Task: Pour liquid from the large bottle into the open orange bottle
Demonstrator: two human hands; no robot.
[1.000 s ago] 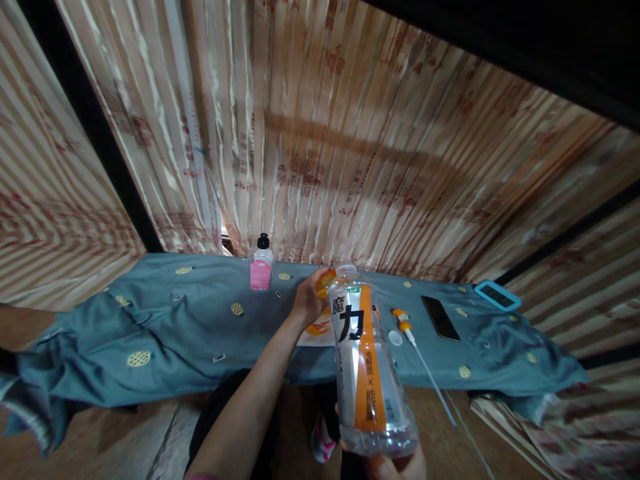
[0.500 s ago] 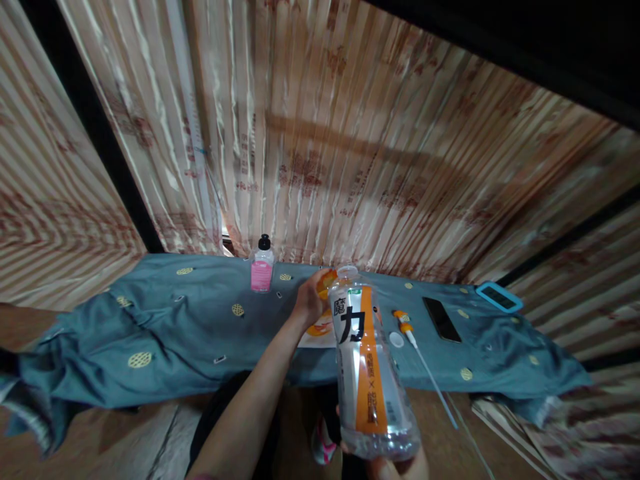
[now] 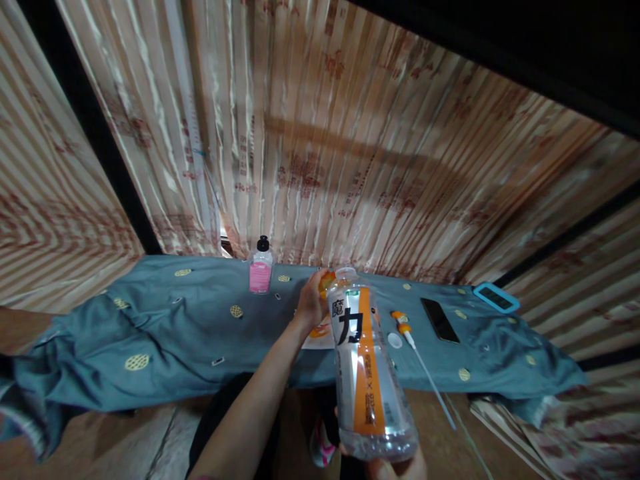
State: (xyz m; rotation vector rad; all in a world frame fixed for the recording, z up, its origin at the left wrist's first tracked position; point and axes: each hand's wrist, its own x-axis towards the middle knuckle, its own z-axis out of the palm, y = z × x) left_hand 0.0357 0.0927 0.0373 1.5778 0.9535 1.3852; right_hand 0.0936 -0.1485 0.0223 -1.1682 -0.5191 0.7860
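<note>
My right hand [image 3: 397,469] grips a clear plastic drink bottle [image 3: 373,373] with a silver and orange label by its base. The bottle is tilted, its open mouth pointing away from me. My left hand [image 3: 313,300] is closed around an orange-yellow object [image 3: 327,283] beside the bottle's neck; most of it is hidden by the fingers and the bottle. Under the left hand lies a white sheet with an orange print [image 3: 317,339]. To the right, an orange-and-white pump top [image 3: 401,322] with a long thin tube rests near a round white disc [image 3: 395,341].
A grey-blue patterned cloth [image 3: 165,333] covers the narrow table. At the back left stands a clear bottle with a pink label and black cap [image 3: 261,270]. A black phone [image 3: 440,320] and a blue-framed device [image 3: 497,298] lie to the right. A pleated curtain [image 3: 310,133] hangs behind.
The whole view has shifted slightly. Both hands stay closed on their objects, and the tilted bottle keeps nearly the same place beside the left hand.
</note>
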